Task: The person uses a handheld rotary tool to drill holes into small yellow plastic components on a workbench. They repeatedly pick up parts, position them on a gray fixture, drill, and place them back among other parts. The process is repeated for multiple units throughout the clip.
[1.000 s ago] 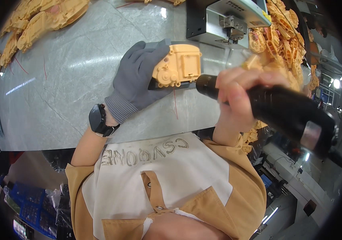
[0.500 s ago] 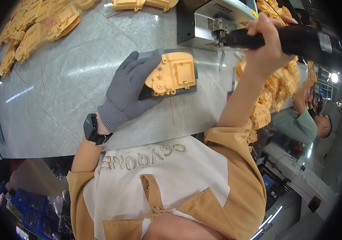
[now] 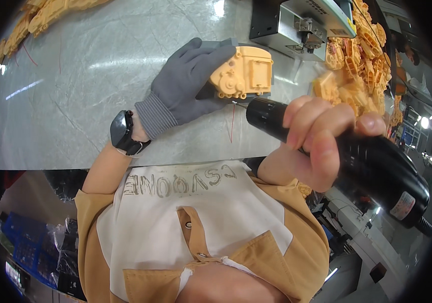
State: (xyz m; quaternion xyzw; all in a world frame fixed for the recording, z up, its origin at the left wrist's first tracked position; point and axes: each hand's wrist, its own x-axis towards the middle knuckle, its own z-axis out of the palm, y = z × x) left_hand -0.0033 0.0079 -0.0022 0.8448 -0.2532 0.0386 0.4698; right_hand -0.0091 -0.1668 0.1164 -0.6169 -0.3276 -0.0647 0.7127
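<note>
My left hand (image 3: 178, 83), in a grey knit glove, grips a yellow plastic housing (image 3: 246, 73) by its left side, thumb and fingers around it. The housing lies on a dark block (image 3: 207, 94), partly hidden by the housing and the glove. My bare right hand (image 3: 322, 134) is wrapped round a black electric screwdriver (image 3: 377, 171), tilted with its nose toward the housing. Its thin bit (image 3: 241, 105) ends just below the housing's near edge. A small bright spot sits at the tip; whether it is a screw I cannot tell.
A metal screw feeder (image 3: 291, 33) stands at the back right of the grey table (image 3: 95, 101). Beyond the screwdriver, more yellow housings (image 3: 360, 65) are heaped. Others (image 3: 49, 17) lie at the far left. A red wire (image 3: 232, 126) lies near the bit.
My right hand has brought the screwdriver from the screw feeder down and left to the housing's near edge. My left hand still holds the housing. The view has shifted slightly.
</note>
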